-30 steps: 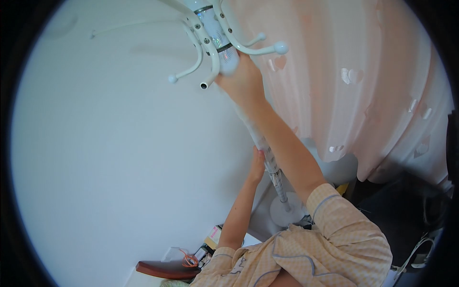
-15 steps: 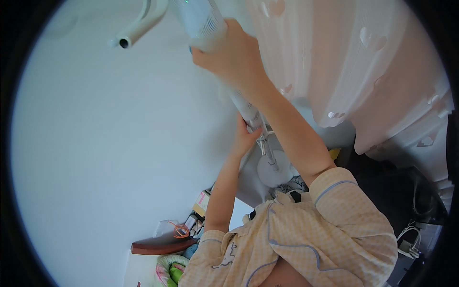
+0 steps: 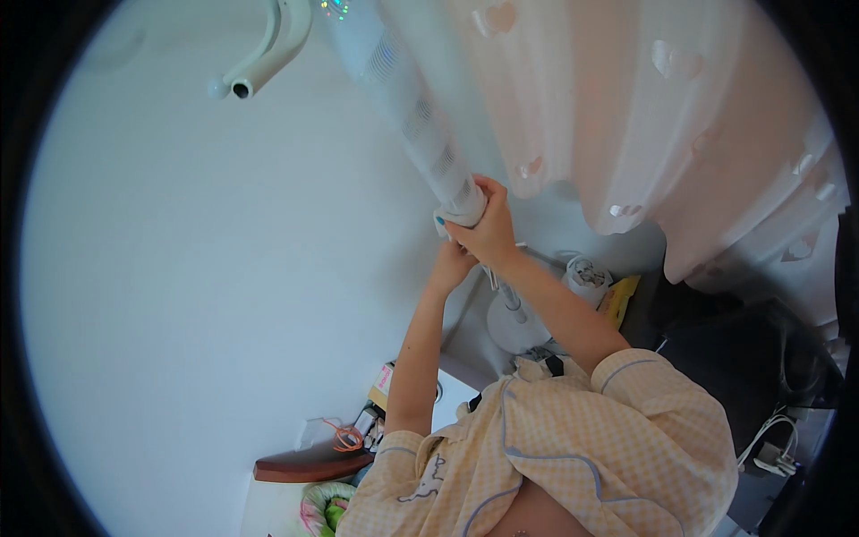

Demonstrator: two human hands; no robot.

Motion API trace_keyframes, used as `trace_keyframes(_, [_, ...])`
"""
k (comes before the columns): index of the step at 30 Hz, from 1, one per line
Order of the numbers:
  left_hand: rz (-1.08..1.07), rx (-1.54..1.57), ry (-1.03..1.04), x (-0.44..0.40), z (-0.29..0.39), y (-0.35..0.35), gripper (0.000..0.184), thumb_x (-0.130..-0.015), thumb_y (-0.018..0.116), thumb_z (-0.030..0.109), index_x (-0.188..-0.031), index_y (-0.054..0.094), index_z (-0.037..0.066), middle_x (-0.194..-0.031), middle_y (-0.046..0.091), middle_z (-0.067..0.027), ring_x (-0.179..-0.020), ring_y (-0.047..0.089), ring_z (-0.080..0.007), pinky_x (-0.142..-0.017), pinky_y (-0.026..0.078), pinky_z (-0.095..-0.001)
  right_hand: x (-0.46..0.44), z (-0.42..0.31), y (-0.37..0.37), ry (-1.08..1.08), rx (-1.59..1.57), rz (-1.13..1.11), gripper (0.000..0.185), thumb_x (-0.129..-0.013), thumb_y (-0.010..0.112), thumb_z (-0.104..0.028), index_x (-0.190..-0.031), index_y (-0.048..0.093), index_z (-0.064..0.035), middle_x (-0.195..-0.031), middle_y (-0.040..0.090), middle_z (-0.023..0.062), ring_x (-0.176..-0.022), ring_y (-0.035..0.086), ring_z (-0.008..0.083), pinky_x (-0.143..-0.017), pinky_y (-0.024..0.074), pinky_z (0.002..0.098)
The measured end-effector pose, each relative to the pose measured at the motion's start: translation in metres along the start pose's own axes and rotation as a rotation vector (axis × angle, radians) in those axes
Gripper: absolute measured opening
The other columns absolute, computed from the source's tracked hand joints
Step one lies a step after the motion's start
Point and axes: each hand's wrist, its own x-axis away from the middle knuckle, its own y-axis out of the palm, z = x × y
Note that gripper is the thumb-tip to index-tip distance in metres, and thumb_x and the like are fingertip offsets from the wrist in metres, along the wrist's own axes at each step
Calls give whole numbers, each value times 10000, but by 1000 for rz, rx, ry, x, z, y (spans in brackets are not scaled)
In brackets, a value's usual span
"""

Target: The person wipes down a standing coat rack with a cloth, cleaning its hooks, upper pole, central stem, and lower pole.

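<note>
A white coat stand pole [image 3: 416,116] with grey striped patches runs from the top of the view down to a round white base [image 3: 514,327]. My right hand [image 3: 490,224] is closed around the pole, with a white cloth [image 3: 465,213] between its fingers and the pole. Just below, my left hand [image 3: 454,266] is wrapped round the lower part of the pole; its fingers are partly hidden. A small blue spot shows by my right thumb. The stand's curved white hook [image 3: 268,63] juts out at the upper left.
A pale pink curtain [image 3: 617,107] with heart shapes hangs at the right. Behind my right forearm are a white container [image 3: 586,277] and a yellow packet [image 3: 619,300]. White cables and plugs [image 3: 774,456] lie at lower right. A brown wooden edge [image 3: 309,469] and small items are at lower left.
My right hand has slid down the pole with the cloth, from near the top to just above my left hand. My left hand still holds the lower pole.
</note>
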Motion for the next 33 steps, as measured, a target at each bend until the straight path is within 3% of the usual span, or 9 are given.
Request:
trace_keyframes(5, [55, -92, 249, 9, 3, 10, 429, -750, 541, 42, -1155, 418, -28, -1142, 487, -146, -1080, 449, -235, -892, 352, -325, 29, -14, -4, -181, 388, 134, 774, -571, 733, -142, -1189, 285, -14, -1198, 345, 206, -1105, 376, 329, -893, 337, 412])
trace_keyframes(7, [90, -60, 248, 14, 11, 16, 421, -758, 526, 36, -1159, 416, -27, -1159, 473, -151, -1097, 433, -236, -905, 339, -324, 33, -11, 6, 21, 72, 83, 732, -577, 728, -136, -1174, 321, -26, -1155, 412, 188, -1056, 430, 318, -867, 367, 392])
trace_keyframes(10, [111, -34, 251, 20, 15, 13, 413, -766, 511, 30, -1163, 415, -27, -1177, 459, -156, -1113, 417, -238, -917, 326, -324, 18, -16, 7, 158, 71, -5, 674, -584, 726, -140, -1143, 365, -30, -1073, 493, 164, -986, 494, 293, -829, 404, 359])
trace_keyframes(15, [-101, 137, -46, 19, 10, 2, 418, -768, 541, 37, -1161, 405, -6, -1163, 461, -114, -1105, 421, -220, -909, 339, -320, -20, -64, 10, 71, 27, 8, 612, -592, 721, -154, -1097, 397, -28, -964, 558, 155, -895, 556, 282, -762, 445, 343])
trace_keyframes(21, [-22, 128, -75, 14, -7, 7, 447, -745, 605, 51, -1146, 412, 10, -1121, 479, -91, -1059, 447, -200, -896, 364, -336, -96, -152, -1, -36, -36, -97, 600, -609, 705, -206, -1079, 401, 12, -912, 570, 178, -849, 574, 272, -739, 452, 326])
trace_keyframes(24, [-45, 120, -88, 11, -12, 1, 453, -740, 620, 58, -1141, 414, 12, -1108, 487, -87, -1049, 456, -198, -896, 366, -329, -130, -159, -9, -101, -128, -300, 583, -614, 701, -250, -1053, 426, 17, -880, 578, 150, -780, 584, 247, -676, 473, 321])
trace_keyframes(26, [-71, 100, -120, 13, -10, -3, 452, -739, 622, 58, -1138, 414, 9, -1096, 495, -86, -1039, 465, -197, -894, 369, -326, -153, -154, -14, -242, -425, -796, 646, -610, 720, -281, -1093, 418, 25, -913, 573, 122, -801, 567, 202, -688, 468, 297])
trace_keyframes(29, [-81, 116, -124, 16, -5, 1, 441, -737, 623, 53, -1124, 418, 0, -1070, 510, -85, -1014, 483, -193, -885, 377, -319, -168, -154, -28, -216, -508, -1036, 680, -612, 727, -308, -1117, 412, 21, -935, 563, 109, -815, 552, 189, -703, 463, 295])
trace_keyframes(33, [-8, 130, -125, 14, 1, 7, 401, -737, 615, 36, -1090, 431, -12, -1049, 521, -90, -998, 494, -190, -873, 386, -313, -162, -167, -12, -117, -527, -811, 680, -604, 723, -311, -1114, 416, 19, -935, 567, 114, -815, 554, 191, -705, 462, 306])
